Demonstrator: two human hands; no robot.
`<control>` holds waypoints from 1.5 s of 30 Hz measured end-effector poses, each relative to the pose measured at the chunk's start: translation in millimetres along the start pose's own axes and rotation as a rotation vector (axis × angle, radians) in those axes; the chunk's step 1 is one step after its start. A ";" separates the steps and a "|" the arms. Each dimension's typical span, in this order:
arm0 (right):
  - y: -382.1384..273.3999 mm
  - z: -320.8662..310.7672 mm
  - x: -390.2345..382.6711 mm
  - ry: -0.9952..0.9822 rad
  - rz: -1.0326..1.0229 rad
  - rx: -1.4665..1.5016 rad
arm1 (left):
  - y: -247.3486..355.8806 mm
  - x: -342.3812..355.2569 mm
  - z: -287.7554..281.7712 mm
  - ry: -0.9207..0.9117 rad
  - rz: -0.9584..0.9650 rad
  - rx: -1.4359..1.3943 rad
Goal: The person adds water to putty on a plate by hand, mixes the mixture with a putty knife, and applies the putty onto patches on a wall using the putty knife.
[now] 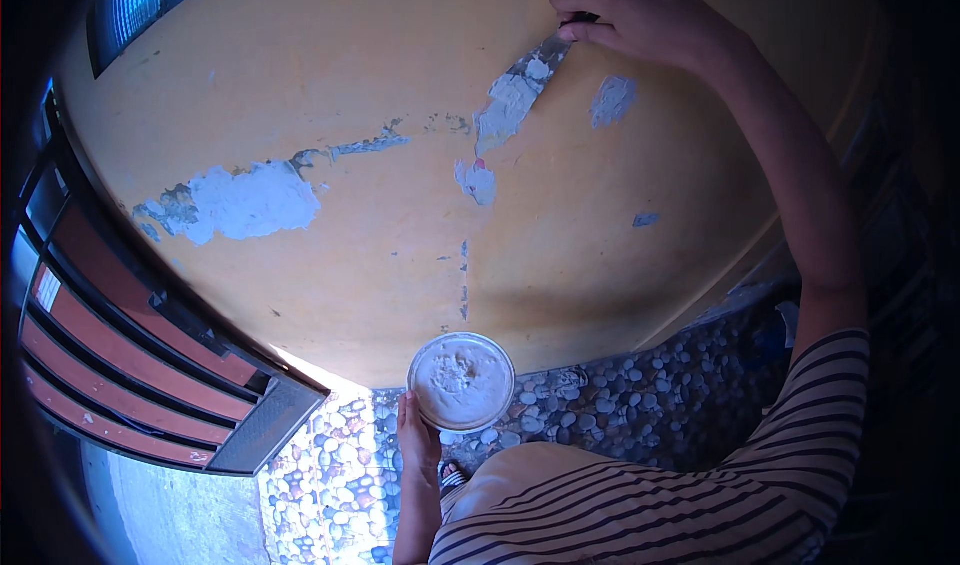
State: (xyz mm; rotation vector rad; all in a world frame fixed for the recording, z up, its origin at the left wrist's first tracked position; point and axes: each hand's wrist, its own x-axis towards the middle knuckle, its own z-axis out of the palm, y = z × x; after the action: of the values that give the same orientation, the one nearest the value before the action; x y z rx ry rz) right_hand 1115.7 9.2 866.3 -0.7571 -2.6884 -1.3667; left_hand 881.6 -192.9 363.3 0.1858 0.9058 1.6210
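Note:
My right hand [610, 20] grips the dark handle of a putty knife [525, 80] at the upper right, its fingers wrapped round it. The blade is loaded with pale putty, and its tip points down at the yellow wall [400, 45], just above a small fresh putty patch [475, 182]. Whether the tip touches the wall I cannot tell. Low in the middle, my left hand [416, 435] holds a round metal bowl [511, 385] by its left side. White putty [460, 380] fills the bowl, rough and scooped in its centre.
A large putty patch [250, 202] covers the wall's left part, with chipped paint [370, 145] beside it. Smaller patches [612, 101] lie to the right. A red and black metal gate [130, 315] stands at left, below a window [140, 5]. The floor [640, 395] has a pebble pattern.

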 end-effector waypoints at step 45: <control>-217.5 241.2 -65.2 0.666 1.061 0.854 | 6.5 -5.5 -0.4 -0.036 0.004 0.103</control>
State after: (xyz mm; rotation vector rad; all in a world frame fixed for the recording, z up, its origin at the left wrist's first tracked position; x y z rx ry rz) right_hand 1123.5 60.2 539.0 -1.0614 -1.5808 -0.1177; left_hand 877.8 -197.8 369.1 0.2879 0.9625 1.5710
